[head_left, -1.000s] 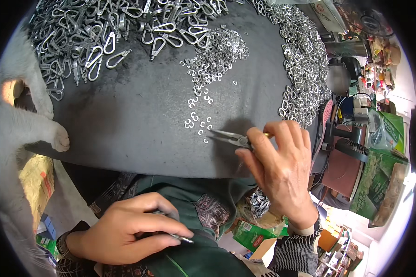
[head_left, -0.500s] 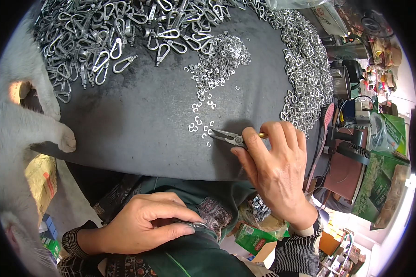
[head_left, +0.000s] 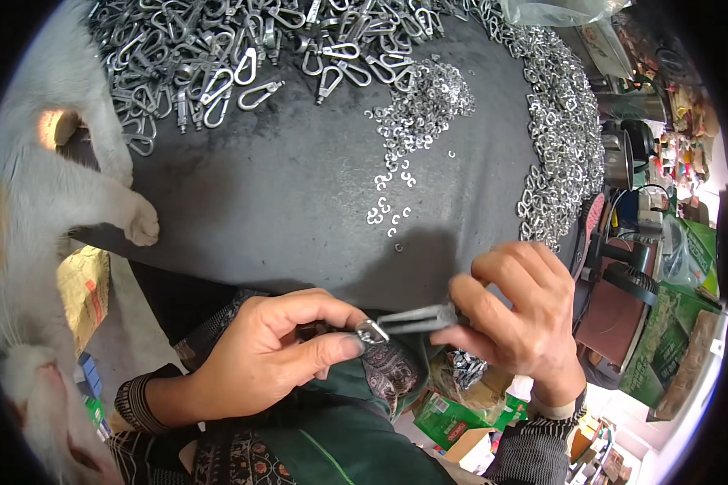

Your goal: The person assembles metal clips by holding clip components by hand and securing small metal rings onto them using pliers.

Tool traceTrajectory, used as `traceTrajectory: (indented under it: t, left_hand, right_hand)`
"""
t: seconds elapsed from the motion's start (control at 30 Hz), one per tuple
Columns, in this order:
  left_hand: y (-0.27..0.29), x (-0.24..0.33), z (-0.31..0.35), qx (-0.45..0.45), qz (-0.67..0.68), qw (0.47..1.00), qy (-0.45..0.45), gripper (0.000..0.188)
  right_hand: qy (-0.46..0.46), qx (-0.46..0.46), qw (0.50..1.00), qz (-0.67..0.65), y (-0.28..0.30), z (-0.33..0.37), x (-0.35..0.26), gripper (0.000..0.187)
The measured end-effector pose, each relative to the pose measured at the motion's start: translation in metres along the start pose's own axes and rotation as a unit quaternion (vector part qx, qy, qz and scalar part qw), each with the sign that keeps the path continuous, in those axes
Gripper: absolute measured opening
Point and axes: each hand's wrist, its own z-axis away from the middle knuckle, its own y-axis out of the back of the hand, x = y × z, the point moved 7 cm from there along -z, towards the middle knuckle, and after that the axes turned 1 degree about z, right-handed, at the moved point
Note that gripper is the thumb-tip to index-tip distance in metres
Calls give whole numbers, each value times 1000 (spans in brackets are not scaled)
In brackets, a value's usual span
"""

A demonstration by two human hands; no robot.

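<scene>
And here's the left hand point(head_left: 279, 352), pinching a small metal fitting point(head_left: 370, 332) between thumb and index finger, out over the lap just past the near edge of the dark grey tabletop point(head_left: 243, 218). Opposite it, the right hand point(head_left: 522, 311) is wrapped around a pair of pliers point(head_left: 438, 314), the tips pointing left, right up at the fitting; the jaws are blurred, so whether they're clamped on anything, I can't tell.

Up on the tabletop, a big heap of steel snap hooks point(head_left: 182, 73) fills the far left, with a pile of tiny C-shaped rings point(head_left: 429, 101) to its right. A thin trail of loose C-rings point(head_left: 374, 216) runs down from that pile toward the person. Along the right side, a long bank of small metal links point(head_left: 562, 133) follows the edge, and a pink brush point(head_left: 594, 212) lies just beside its near end.

And look left: a white cat point(head_left: 20, 186) with an orange patch, one forepaw point(head_left: 143, 226) resting on the table's edge! Below the right forearm, a green carton point(head_left: 441, 416) sits near the lap.
</scene>
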Motion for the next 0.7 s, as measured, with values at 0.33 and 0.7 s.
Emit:
traceTrajectory:
  t: [0.33, 0.7]
  left_hand:
    - [-7, 6, -4, -17, -13, 999, -46, 13]
    - [-2, -65, 4, -28, -5, 996, 87, 22]
  right_hand:
    - [21, 51, 997, -53, -8, 9, -3, 36]
    - [-118, -17, 986, -119, -26, 51, -2, 34]
